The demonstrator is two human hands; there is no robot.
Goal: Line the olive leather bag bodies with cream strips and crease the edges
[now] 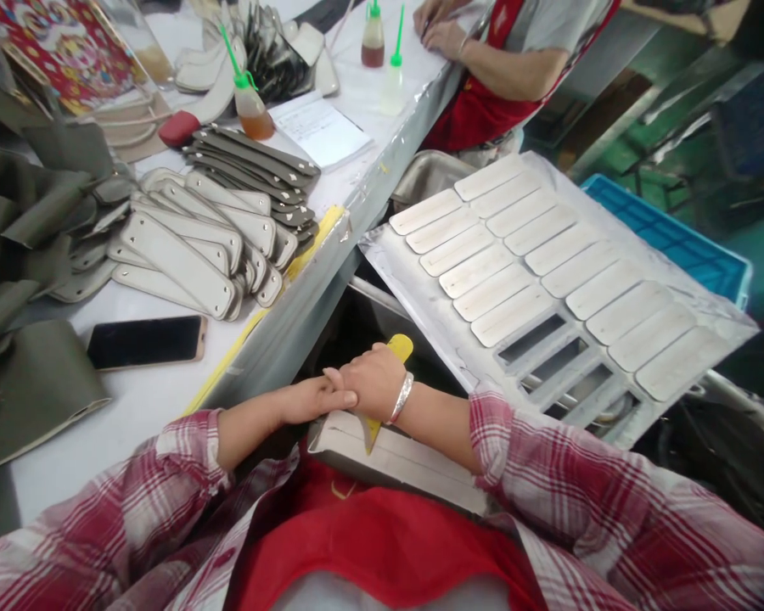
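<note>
Resting on the lap, the pale strip [413, 458] lies under the yellow tool [400, 347]; the right hand [374, 382] grips that tool; the left hand [309, 399], fingers straight, touches the right one; probably a scraping step; the next move needs the strip held steady, beside the tray [413, 293].

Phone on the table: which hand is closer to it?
Left. The left hand sits to the right of the phone; the right hand lies farther off, beyond it, gripping a yellow tool.

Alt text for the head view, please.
The right hand grips a yellow tool over a pale strip at the lap, left hand touching the right. A slotted tray of strips lies right; strip stacks and a phone lie on the table.
</note>
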